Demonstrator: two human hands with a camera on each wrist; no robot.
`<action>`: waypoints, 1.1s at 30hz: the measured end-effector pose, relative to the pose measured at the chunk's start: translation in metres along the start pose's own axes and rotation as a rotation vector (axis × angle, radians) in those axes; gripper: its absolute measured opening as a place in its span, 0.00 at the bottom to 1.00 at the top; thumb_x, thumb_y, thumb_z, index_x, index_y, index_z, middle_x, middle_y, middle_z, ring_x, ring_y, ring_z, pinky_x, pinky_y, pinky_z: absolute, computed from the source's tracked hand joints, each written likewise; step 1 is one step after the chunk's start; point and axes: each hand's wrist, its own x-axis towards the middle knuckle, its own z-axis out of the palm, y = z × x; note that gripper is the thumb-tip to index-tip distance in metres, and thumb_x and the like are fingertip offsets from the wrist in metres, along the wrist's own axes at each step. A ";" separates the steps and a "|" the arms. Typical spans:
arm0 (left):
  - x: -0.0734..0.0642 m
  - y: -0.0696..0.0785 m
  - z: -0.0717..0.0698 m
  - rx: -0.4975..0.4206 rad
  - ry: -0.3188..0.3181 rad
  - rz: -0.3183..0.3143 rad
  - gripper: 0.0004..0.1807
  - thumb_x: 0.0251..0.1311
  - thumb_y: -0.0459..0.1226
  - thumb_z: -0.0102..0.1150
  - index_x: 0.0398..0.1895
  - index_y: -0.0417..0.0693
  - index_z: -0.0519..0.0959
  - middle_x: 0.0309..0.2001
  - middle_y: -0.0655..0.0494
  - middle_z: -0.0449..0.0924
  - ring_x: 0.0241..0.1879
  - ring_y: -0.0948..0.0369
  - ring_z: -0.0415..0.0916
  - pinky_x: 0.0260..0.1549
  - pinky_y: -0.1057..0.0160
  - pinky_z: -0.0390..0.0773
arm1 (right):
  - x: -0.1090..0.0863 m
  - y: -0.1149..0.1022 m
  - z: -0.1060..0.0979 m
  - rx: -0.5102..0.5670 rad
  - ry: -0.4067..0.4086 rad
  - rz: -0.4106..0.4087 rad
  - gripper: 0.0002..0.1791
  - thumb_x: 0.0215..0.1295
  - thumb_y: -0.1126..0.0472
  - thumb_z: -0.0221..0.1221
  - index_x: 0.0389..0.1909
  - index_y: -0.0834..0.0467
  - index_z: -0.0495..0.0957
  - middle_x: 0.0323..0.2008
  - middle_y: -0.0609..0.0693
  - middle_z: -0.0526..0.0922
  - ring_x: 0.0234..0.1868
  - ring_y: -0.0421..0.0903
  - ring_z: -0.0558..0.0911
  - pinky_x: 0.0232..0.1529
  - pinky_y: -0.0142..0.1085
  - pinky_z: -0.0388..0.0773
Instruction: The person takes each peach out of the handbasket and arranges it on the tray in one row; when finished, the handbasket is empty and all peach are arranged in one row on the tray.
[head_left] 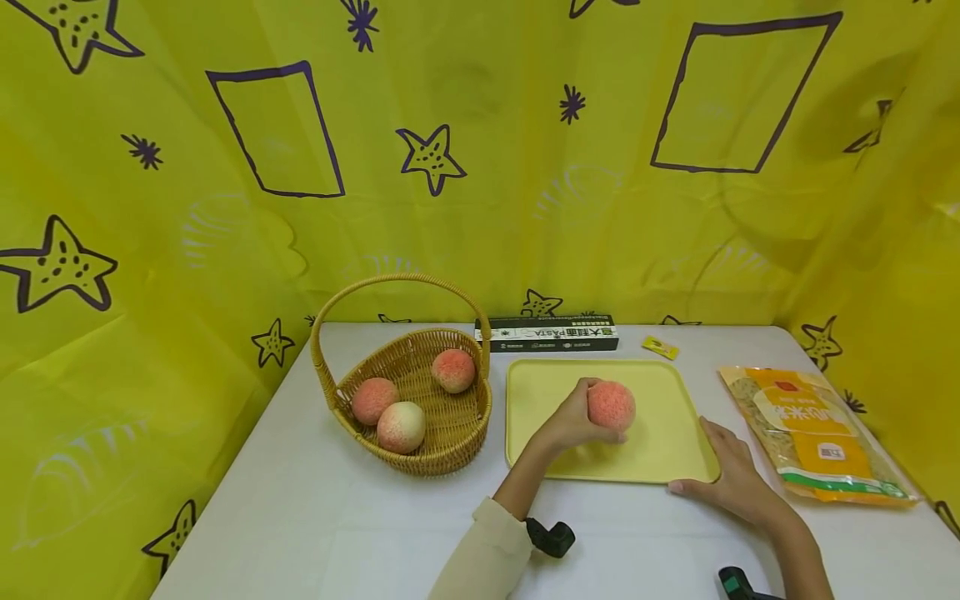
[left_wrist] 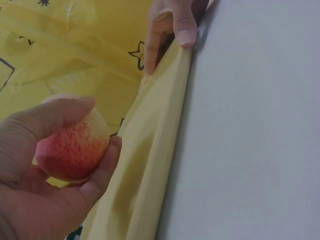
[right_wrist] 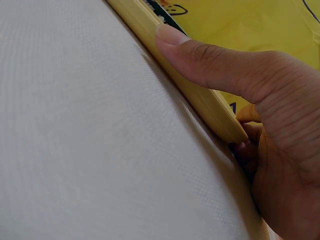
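Note:
A pink and cream peach [head_left: 612, 406] is held in my left hand [head_left: 576, 423], above the yellow tray [head_left: 663, 437]. In the left wrist view the thumb lies over the top of the peach [left_wrist: 75, 150] and the fingers curl beneath it. My right hand [head_left: 731, 482] grips the tray's near right corner. The right wrist view shows its thumb [right_wrist: 205, 62] along the front rim and its other fingers round the side, partly hidden.
Left of the tray stands a wicker basket [head_left: 457, 454] with a tall handle, three peaches inside. A dark pasta box [head_left: 547, 333] lies behind the tray, beside a small yellow packet [head_left: 660, 347]. A flat orange-and-clear food bag [head_left: 817, 433] lies to the right.

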 end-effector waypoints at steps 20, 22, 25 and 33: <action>0.025 -0.002 0.045 0.196 0.174 -0.067 0.43 0.36 0.38 0.82 0.60 0.57 0.69 0.48 0.64 0.80 0.46 0.68 0.76 0.51 0.64 0.71 | -0.001 0.002 0.003 0.006 0.002 0.002 0.66 0.53 0.42 0.70 0.76 0.67 0.35 0.71 0.76 0.44 0.67 0.75 0.47 0.57 0.75 0.52; 0.029 0.000 0.051 0.263 0.198 -0.079 0.43 0.35 0.40 0.82 0.59 0.60 0.70 0.48 0.65 0.80 0.48 0.67 0.75 0.52 0.61 0.67 | -0.001 0.002 0.004 0.008 0.011 -0.002 0.66 0.53 0.42 0.70 0.76 0.67 0.35 0.71 0.76 0.45 0.68 0.75 0.47 0.57 0.75 0.52; 0.032 0.002 0.058 0.351 0.227 -0.098 0.44 0.34 0.44 0.83 0.59 0.64 0.70 0.49 0.68 0.81 0.50 0.65 0.74 0.51 0.57 0.61 | -0.001 0.002 0.004 0.007 0.019 -0.010 0.66 0.52 0.42 0.70 0.76 0.67 0.36 0.70 0.76 0.45 0.67 0.75 0.48 0.56 0.75 0.52; 0.040 0.006 0.064 0.352 0.241 -0.108 0.43 0.35 0.48 0.81 0.60 0.68 0.70 0.51 0.70 0.80 0.49 0.64 0.74 0.50 0.55 0.58 | -0.001 0.002 0.003 -0.005 0.029 -0.019 0.65 0.53 0.44 0.70 0.76 0.66 0.36 0.69 0.77 0.46 0.66 0.75 0.49 0.55 0.74 0.54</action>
